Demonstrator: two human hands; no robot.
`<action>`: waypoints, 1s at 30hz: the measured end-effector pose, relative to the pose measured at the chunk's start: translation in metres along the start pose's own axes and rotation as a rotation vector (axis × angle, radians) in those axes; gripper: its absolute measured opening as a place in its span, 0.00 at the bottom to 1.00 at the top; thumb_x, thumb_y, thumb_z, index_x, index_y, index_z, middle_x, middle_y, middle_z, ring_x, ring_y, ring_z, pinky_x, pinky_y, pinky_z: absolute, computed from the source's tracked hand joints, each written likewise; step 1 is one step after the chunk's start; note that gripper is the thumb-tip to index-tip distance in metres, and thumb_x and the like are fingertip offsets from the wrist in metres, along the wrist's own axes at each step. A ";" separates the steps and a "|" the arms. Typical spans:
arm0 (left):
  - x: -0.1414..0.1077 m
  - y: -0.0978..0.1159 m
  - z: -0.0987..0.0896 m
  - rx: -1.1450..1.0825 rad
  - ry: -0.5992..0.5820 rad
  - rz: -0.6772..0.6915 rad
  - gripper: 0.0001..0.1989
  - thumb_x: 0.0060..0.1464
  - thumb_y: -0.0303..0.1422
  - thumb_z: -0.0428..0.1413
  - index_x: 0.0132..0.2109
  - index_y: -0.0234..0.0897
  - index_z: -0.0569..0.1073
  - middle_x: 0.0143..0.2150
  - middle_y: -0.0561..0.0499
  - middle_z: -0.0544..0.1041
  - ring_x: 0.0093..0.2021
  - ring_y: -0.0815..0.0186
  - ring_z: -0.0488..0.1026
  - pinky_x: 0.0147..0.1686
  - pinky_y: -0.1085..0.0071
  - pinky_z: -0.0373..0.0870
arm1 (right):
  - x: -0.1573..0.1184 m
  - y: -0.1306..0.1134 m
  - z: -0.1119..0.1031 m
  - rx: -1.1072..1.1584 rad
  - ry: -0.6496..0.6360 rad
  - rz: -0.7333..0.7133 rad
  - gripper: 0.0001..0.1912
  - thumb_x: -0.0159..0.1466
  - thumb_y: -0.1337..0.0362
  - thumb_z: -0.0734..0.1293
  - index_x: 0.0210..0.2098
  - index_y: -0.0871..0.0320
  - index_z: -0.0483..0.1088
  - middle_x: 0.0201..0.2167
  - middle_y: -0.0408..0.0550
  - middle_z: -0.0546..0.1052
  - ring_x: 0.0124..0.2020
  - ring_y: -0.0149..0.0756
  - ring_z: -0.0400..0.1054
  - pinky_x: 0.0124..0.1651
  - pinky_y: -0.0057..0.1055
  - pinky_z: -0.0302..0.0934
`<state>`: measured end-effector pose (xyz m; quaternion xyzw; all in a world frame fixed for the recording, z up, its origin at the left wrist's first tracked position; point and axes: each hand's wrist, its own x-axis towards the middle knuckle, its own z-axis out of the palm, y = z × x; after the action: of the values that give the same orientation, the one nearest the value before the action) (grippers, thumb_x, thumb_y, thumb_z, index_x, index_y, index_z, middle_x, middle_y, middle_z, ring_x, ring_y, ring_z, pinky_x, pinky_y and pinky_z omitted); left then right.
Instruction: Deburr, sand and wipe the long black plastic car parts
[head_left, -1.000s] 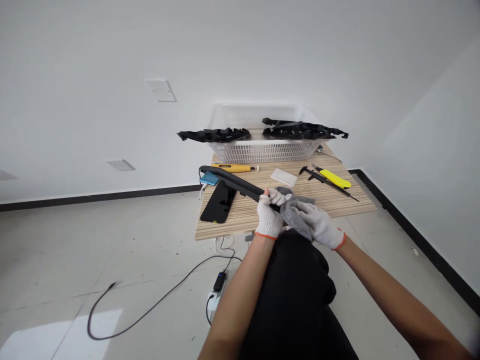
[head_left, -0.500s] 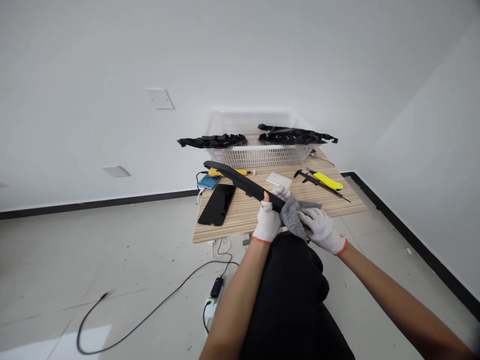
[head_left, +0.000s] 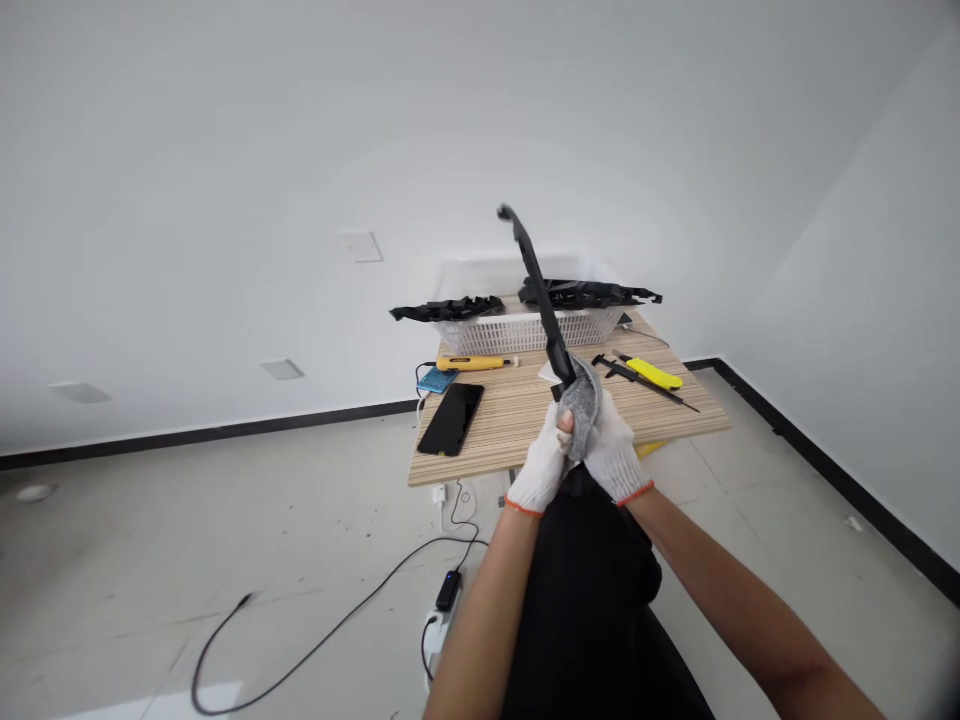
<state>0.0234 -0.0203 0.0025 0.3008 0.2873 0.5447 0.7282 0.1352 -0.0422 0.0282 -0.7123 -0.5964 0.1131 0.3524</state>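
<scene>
A long, curved black plastic trim piece (head_left: 544, 300) points up and away from me, its lower end wrapped in a grey cloth (head_left: 583, 408). My left hand (head_left: 541, 467), in a white knit glove, is closed around that wrapped end, its bare thumb pressing on the cloth. On the other side, my right hand (head_left: 611, 455), also gloved, grips the cloth against the piece; most of its fingers are hidden. Both hands are close together at the near edge of the wooden table (head_left: 510, 430).
A white plastic basket (head_left: 510, 335) with several black plastic parts (head_left: 592, 294) stands at the back. On the table lie a black phone (head_left: 451, 420), a yellow-orange tool (head_left: 472, 363), a blue object (head_left: 438, 380), a caliper (head_left: 645, 380) and a yellow utility knife (head_left: 654, 373). A cable (head_left: 337, 630) crosses the floor.
The trim piece has swung from pointing left to standing more upright and turned over. My right hand has moved in beside the left, and the cloth now wraps the lower end.
</scene>
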 end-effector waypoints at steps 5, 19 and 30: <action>-0.002 0.009 -0.010 0.081 -0.110 -0.021 0.25 0.50 0.48 0.71 0.50 0.39 0.82 0.53 0.41 0.82 0.59 0.51 0.76 0.65 0.59 0.66 | -0.007 -0.018 0.002 0.207 -0.012 0.184 0.19 0.65 0.46 0.66 0.48 0.51 0.70 0.42 0.55 0.83 0.45 0.51 0.79 0.45 0.43 0.72; 0.003 0.007 -0.032 -0.120 -0.038 -0.247 0.21 0.45 0.32 0.72 0.48 0.37 0.79 0.49 0.43 0.83 0.51 0.54 0.81 0.59 0.58 0.73 | -0.013 -0.009 -0.016 0.090 0.273 -0.196 0.23 0.76 0.56 0.53 0.55 0.56 0.75 0.55 0.56 0.78 0.59 0.44 0.73 0.65 0.39 0.64; 0.019 -0.002 -0.041 -0.143 0.054 -0.225 0.20 0.52 0.43 0.69 0.48 0.38 0.80 0.45 0.41 0.84 0.53 0.48 0.81 0.60 0.52 0.74 | -0.014 -0.017 0.009 -0.090 -0.055 0.059 0.52 0.64 0.39 0.67 0.75 0.65 0.50 0.73 0.72 0.56 0.70 0.66 0.59 0.64 0.58 0.63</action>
<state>-0.0014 0.0030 -0.0270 0.1993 0.2993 0.4865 0.7962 0.1134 -0.0511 0.0290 -0.7413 -0.5892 0.1160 0.2999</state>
